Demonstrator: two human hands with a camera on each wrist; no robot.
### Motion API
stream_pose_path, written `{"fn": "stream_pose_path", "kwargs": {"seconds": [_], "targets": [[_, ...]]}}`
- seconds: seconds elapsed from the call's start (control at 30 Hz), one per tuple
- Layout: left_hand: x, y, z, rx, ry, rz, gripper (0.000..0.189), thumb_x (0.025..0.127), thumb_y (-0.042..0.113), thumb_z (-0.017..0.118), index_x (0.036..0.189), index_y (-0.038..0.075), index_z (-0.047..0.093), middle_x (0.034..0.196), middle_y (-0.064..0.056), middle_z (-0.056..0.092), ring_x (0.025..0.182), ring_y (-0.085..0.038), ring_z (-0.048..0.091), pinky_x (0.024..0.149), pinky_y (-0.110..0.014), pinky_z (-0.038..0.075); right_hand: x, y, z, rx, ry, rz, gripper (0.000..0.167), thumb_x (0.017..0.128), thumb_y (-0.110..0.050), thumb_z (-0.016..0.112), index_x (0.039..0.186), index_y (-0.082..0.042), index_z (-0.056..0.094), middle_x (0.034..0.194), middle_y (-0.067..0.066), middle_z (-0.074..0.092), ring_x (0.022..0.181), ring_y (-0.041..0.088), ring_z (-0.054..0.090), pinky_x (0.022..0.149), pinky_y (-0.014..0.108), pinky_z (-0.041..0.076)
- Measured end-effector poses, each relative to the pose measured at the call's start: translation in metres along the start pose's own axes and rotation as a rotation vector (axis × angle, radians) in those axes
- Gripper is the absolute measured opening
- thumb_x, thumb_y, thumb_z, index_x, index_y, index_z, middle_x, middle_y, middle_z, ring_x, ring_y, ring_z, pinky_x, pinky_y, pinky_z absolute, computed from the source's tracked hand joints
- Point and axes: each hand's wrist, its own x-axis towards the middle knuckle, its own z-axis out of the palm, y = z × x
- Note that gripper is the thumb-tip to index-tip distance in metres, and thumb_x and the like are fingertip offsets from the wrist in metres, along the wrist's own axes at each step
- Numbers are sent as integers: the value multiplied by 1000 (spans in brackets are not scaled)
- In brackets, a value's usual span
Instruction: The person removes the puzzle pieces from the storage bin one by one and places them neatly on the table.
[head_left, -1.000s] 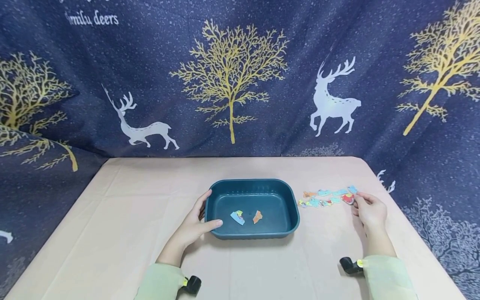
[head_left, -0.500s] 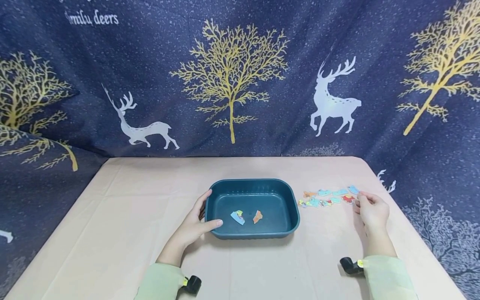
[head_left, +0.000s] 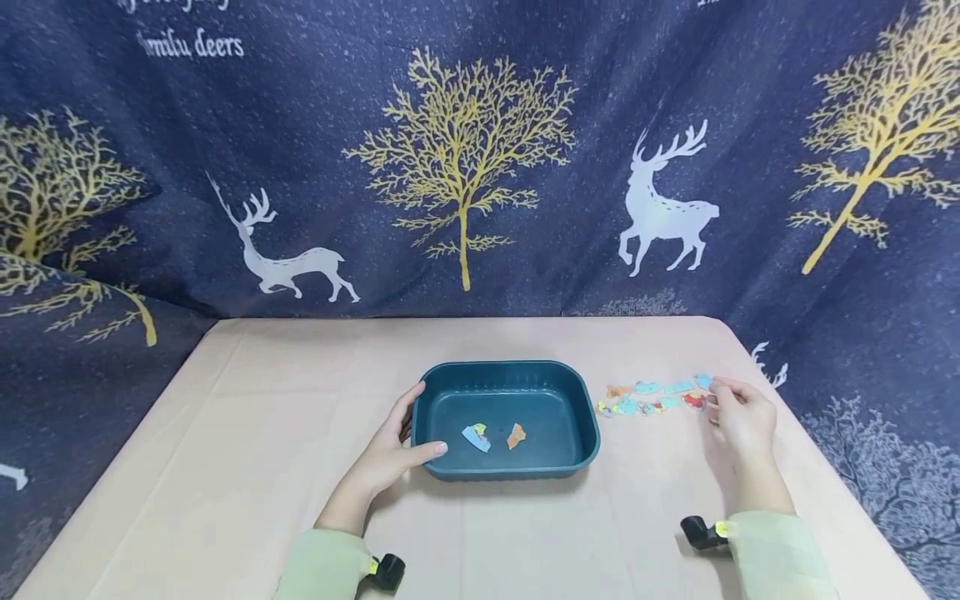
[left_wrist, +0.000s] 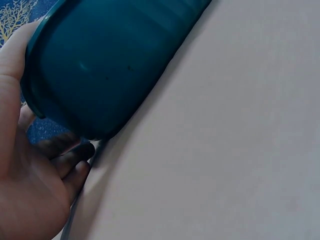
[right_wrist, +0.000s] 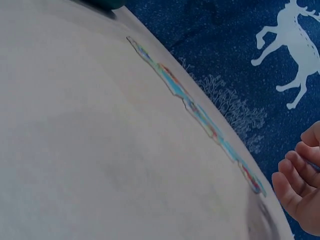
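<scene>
My left hand [head_left: 390, 446] grips the left end of a dark teal plastic tub [head_left: 510, 474], thumb over the rim and fingers along the outer wall. Inside the tub lie a blue-and-yellow puzzle piece [head_left: 476, 437] and an orange puzzle piece [head_left: 516, 435]. To its right, several flat puzzle pieces lie in two rows on the table. My right hand [head_left: 744, 421] is at the right end of these rows, fingertips beside a blue piece [head_left: 702, 381] and near a red piece [head_left: 694, 401]. In the right wrist view its loosely curled fingers [right_wrist: 295, 172] show nothing between them.
A pale cloth [head_left: 225, 467] covers the table. Behind it hangs a dark blue curtain [head_left: 525, 250] printed with deer and trees. Black wrist cameras [head_left: 701, 532] sit at both sleeves.
My right hand has shifted slightly, its fingertips going from beside the red piece to the blue one. The left hand keeps its grip on the tub. The head view has tilted slightly upward.
</scene>
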Motion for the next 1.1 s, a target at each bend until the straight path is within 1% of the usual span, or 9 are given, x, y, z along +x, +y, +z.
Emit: {"fn": "stream_pose_path", "kwargs": {"seconds": [0.1, 0.27, 0.4, 0.5, 0.57, 0.63, 0.77, 0.97, 1.1], "targets": [[-2, 0, -2, -8, 0, -2, 88, 80, 21, 75, 149, 32, 21, 157, -10, 19, 144, -35, 21, 115, -55, 20, -3, -7, 4, 4, -27, -35, 27, 96, -24, 50, 115, -7, 58, 66, -22, 59, 61, -4, 62, 62, 14, 54], [-3, -2, 0, -10, -4, -5, 89, 80, 23, 74, 149, 34, 19, 158, -8, 17, 144, -36, 19, 114, -55, 21, -7, -12, 3, -42, -62, -120, 36, 96, -27, 51, 120, -1, 57, 71, -24, 58, 65, -6, 62, 63, 15, 55], [-2, -2, 0, 0, 6, -8, 89, 80, 24, 75, 149, 36, 19, 158, -7, 17, 144, -35, 20, 114, -54, 22, -10, -17, 3, -36, -100, -191, 29, 96, -24, 51, 113, -3, 59, 73, -24, 60, 69, -8, 61, 64, 15, 54], [-1, -2, 0, 3, 12, -12, 89, 80, 24, 75, 148, 37, 20, 158, -6, 17, 144, -35, 20, 114, -54, 22, -13, -20, 4, -40, -130, -245, 29, 96, -21, 51, 113, 0, 59, 74, -25, 60, 71, -8, 61, 65, 16, 55], [-1, -2, 0, 0, 9, -12, 88, 80, 24, 75, 148, 37, 20, 158, -6, 17, 144, -35, 19, 114, -53, 23, -16, -23, 4, -55, -142, -275, 33, 96, -20, 50, 116, 6, 56, 75, -26, 59, 71, -8, 61, 66, 16, 55], [-1, -1, -1, -4, 6, -14, 88, 80, 25, 74, 148, 37, 20, 158, -6, 16, 145, -35, 19, 114, -53, 22, -19, -25, 5, -60, -154, -293, 38, 97, -20, 49, 120, 10, 53, 76, -27, 58, 72, -8, 62, 67, 17, 56], [-2, 1, -1, -13, 2, -10, 87, 81, 24, 74, 148, 36, 20, 159, -6, 16, 145, -34, 18, 115, -52, 21, -25, -30, 8, -69, -185, -325, 42, 97, -20, 49, 123, 14, 50, 77, -28, 57, 72, -8, 62, 68, 18, 56], [-4, 2, -2, -19, 0, -13, 88, 80, 24, 75, 148, 36, 20, 159, -5, 16, 145, -33, 17, 115, -53, 20, -35, -37, 14, -114, -224, -379, 46, 98, -26, 50, 123, 12, 51, 77, -30, 58, 69, -9, 62, 67, 15, 55], [-3, 2, -2, -19, 0, -16, 88, 80, 23, 75, 148, 36, 21, 159, -6, 16, 145, -33, 17, 115, -52, 20, -42, -46, 19, -123, -256, -409, 47, 98, -28, 50, 124, 10, 52, 80, -30, 58, 72, -9, 62, 67, 15, 55]]}}
